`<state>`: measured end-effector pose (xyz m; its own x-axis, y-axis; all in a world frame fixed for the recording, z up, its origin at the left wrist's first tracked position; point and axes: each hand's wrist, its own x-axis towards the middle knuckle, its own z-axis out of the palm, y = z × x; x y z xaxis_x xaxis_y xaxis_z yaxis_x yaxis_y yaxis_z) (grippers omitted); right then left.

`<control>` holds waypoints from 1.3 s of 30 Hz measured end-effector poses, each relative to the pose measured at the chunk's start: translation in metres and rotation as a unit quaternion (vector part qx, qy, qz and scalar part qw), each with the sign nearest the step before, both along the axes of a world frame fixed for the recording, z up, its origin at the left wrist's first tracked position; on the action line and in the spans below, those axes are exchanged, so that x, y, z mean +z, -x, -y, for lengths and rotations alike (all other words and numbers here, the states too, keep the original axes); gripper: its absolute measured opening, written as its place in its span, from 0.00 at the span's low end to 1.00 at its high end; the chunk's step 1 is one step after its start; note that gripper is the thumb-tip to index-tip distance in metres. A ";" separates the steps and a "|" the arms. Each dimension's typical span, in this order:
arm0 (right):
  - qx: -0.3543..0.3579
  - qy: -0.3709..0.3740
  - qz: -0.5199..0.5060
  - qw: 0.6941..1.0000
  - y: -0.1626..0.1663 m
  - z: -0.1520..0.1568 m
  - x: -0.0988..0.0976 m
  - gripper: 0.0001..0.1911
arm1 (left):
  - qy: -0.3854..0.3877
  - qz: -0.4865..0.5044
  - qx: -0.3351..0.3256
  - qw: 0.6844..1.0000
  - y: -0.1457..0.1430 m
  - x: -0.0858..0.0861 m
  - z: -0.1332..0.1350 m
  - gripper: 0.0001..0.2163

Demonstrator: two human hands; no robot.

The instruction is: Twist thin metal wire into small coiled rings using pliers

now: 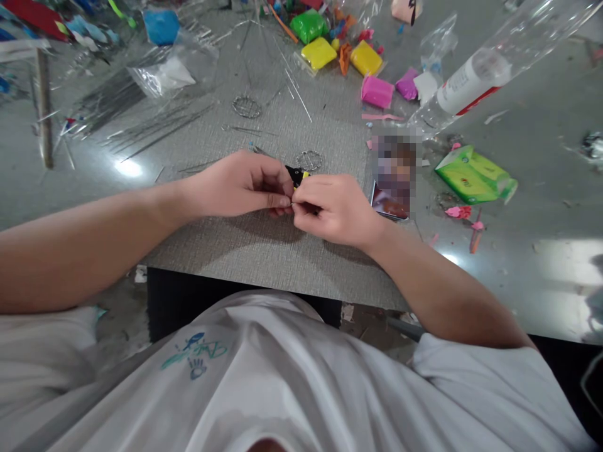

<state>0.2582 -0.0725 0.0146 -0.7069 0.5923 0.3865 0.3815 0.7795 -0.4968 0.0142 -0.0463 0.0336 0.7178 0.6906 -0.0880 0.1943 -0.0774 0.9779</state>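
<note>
My left hand (254, 185) and my right hand (332, 207) meet fingertip to fingertip over the table, both closed in a pinch. Between them shows a tiny bit of what looks like thin metal wire (293, 203), mostly hidden by the fingers. Just behind the fingers lies a black and yellow tool (298, 174), seemingly pliers, partly covered by my hands. Beyond it rests a round wire shape with inner loops (309, 160). A second round wire shape (246, 107) lies farther back, with a looped wire (245, 130) near it.
Many straight wires (136, 103) spread at the back left, near a wooden stick (44, 110). Packets of coloured clay (319, 53) lie at the back. To the right are a phone (392, 199), a tilted clear plastic bottle (471, 81) and a green tissue pack (475, 176).
</note>
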 end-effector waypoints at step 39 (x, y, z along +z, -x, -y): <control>-0.015 0.095 -0.045 0.994 0.003 0.008 0.008 0.10 | 0.025 0.082 0.009 0.996 -0.002 -0.001 0.010 0.05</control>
